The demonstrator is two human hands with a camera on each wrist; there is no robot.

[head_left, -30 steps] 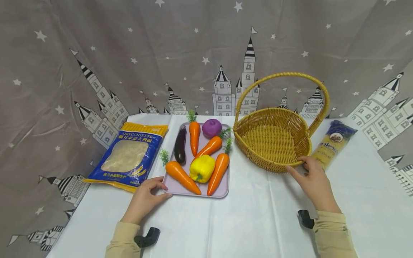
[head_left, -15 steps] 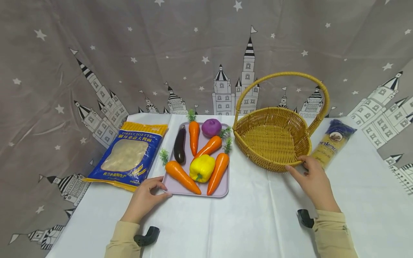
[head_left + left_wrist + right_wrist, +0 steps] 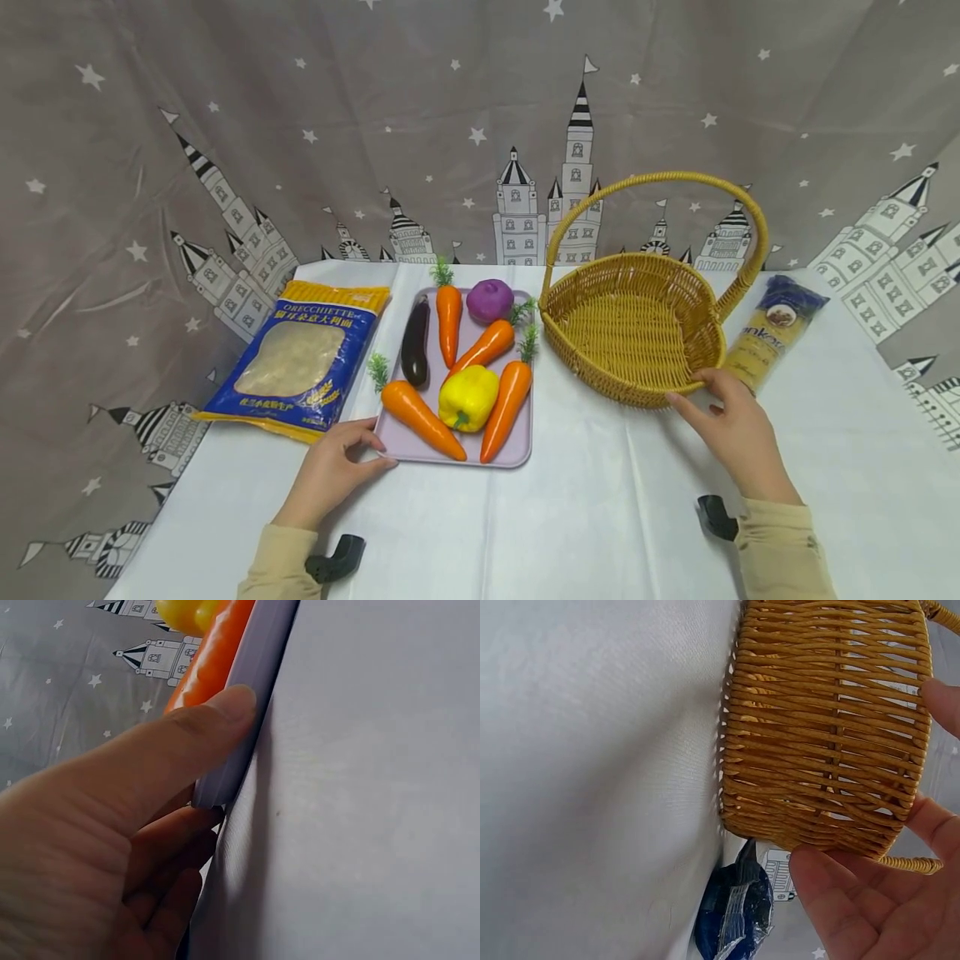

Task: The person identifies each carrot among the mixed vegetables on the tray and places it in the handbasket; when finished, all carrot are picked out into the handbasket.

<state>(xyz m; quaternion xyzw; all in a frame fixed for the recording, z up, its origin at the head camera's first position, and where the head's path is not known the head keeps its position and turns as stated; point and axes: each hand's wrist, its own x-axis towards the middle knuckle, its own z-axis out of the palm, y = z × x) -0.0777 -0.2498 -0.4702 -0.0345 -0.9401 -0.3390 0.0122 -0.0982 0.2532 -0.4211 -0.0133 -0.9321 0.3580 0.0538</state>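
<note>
Lying side by side on the white worktop (image 3: 570,517): the lilac tray (image 3: 405,442) and, just right of it, the wicker basket (image 3: 630,333).
Tray: ahead and to the right of the left hand (image 3: 330,475), the nearer of the two; its long axis seems to run away from the person.
Left hand's grip: clamped on the tray's near left corner, thumb along the near rim.
Basket: ahead and to the left of the right hand (image 3: 738,425).
Right hand's grip: thumb and fingers clamped on the basket's near rim.
On the tray: four carrots (image 3: 506,410), an eggplant (image 3: 415,343), a yellow pepper (image 3: 468,398) and a purple onion-like vegetable (image 3: 490,301).
Flanking: a blue pasta bag (image 3: 296,358) at left, a smaller packet (image 3: 772,333) at right.
Hidden: left fingertips, behind the tray's corner; the packet's near end, partly behind basket and hand.
Hard to tell: whether the tray's underside sits flat.
Cut off: in the right wrist view, the right hand and part of the basket leave the frame.
</note>
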